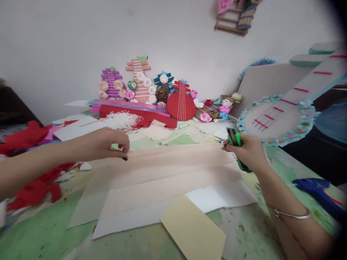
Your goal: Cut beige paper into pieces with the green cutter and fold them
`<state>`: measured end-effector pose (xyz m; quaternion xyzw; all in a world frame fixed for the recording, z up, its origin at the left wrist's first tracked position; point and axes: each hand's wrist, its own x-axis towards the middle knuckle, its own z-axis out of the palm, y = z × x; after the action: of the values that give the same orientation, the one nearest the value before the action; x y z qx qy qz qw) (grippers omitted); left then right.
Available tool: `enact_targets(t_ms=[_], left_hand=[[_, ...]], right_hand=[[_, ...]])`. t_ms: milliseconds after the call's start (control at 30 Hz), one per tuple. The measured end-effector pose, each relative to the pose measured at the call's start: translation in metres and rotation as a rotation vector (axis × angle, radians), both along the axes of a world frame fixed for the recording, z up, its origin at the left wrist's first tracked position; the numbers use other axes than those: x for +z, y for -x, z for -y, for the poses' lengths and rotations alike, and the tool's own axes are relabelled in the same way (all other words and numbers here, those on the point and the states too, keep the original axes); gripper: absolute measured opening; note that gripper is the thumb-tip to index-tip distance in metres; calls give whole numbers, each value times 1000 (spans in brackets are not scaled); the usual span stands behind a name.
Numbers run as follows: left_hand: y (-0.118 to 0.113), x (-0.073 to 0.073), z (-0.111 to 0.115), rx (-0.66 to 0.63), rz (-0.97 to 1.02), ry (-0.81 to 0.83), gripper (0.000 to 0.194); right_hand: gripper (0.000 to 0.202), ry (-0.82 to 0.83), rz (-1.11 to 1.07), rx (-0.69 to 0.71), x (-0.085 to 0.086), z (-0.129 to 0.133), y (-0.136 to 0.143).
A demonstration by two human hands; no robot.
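My left hand (112, 144) bends its thumb and forefinger together at the left end of a pale peach paper sheet (173, 159). The pinch seems to be on the sheet's edge, though blur softens the contact. Over at the sheet's far right corner, my right hand (249, 150) is closed round a green-and-black tool (235, 139), which looks like a utility knife; its tip is unclear. The thumb and finger of that hand reach to the paper's corner. Beneath the peach sheet lie white sheets (130, 216), and a cream card (193, 227) overlaps them in front.
Lute-shaped crafts, including a red one (181, 104), line the wall. White string (121, 121) lies on red material. Red scraps (40, 191) cover the left side. A large flower-trimmed lute (273, 119) leans at right, above a blue glue-gun-like tool (317, 191).
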<state>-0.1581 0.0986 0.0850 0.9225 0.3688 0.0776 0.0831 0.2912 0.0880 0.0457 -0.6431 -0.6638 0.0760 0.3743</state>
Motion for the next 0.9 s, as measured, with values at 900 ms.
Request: enact_targets(t_ms=[900], left_hand=[[-58, -48, 30, 139, 183, 165, 26]], right_hand=[[21, 169, 211, 225, 1, 3, 10]])
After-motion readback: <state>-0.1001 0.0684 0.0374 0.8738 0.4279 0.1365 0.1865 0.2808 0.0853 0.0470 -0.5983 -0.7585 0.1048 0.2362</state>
